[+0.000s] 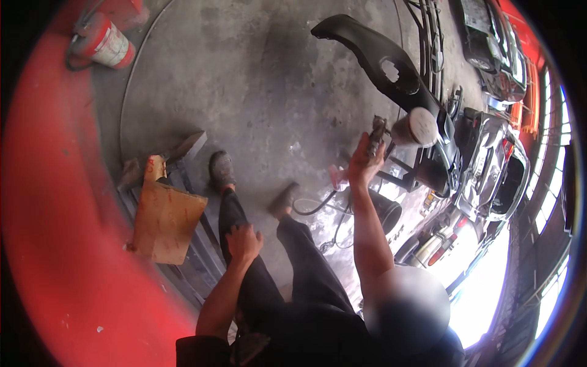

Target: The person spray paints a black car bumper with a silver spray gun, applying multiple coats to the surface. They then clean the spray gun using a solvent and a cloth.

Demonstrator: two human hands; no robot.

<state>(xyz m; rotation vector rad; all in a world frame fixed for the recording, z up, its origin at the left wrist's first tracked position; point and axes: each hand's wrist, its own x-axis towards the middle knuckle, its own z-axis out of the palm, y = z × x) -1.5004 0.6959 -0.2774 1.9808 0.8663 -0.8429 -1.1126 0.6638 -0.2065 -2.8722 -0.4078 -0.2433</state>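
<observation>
My right hand (367, 160) is raised at the right, its fingers wrapped round a metal spray gun (378, 132). A pale round cup (417, 128) sits at the gun's right side. Just beyond the gun is a long dark car bumper (365, 51) with an oval opening, held on a stand (400, 174). The cup hides a part of the bumper. On the dark trouser leg (244, 275) lies my left hand (245, 243), holding nothing, with its thumb apart; the fingertips are hard to make out.
A cardboard sheet (168, 223) lies on a metal frame (211, 229) at the left. Below my right hand are a black hose (315, 211) and a dark round container (386, 211). A red and white canister (110, 46) stands far left; cars (489, 171) stand at right.
</observation>
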